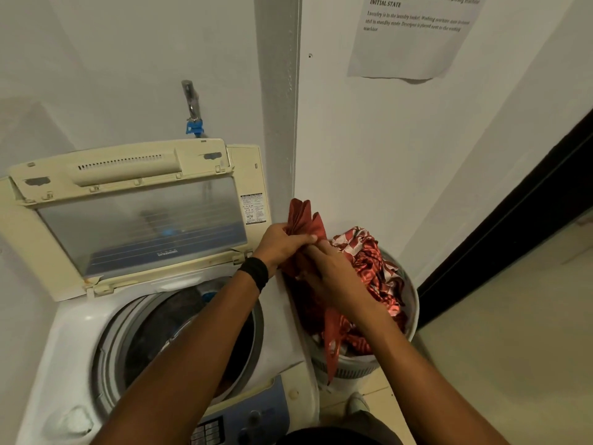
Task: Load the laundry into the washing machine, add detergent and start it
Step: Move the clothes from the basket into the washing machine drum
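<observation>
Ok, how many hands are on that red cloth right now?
2. The left hand pinches the red cloth near its top, beside the washer's open lid. The right hand grips it just below, above the laundry basket.

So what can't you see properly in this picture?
All in the head view:
- Drum: dark inside, and the left forearm crosses it, so its contents are unclear.
- Control panel: cut by the bottom edge, labels blurred.
- Paper notice: top cut off by the upper edge.
- Laundry basket: inside hidden by patterned laundry and the right arm.
- Detergent: nowhere in view.
</observation>
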